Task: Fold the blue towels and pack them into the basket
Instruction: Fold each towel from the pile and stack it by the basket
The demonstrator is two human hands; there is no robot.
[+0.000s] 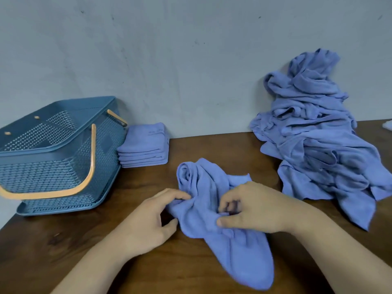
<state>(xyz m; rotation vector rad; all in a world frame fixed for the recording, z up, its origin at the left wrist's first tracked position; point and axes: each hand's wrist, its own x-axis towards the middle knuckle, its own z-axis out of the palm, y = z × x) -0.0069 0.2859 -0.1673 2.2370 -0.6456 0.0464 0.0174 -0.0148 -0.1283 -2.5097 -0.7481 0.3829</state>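
A crumpled blue towel lies on the wooden table in front of me. My left hand pinches its left edge between thumb and fingers. My right hand grips the bunched cloth near its middle with curled fingers. A blue plastic basket with an orange handle stands at the left, nothing showing inside it. Beside it sits a neat stack of folded blue towels against the wall. A tall heap of unfolded blue towels leans on the wall at the right.
The brown wooden table runs up to a pale wall behind. A small pale object shows at the far right edge. The basket's orange handle hangs down over its near side.
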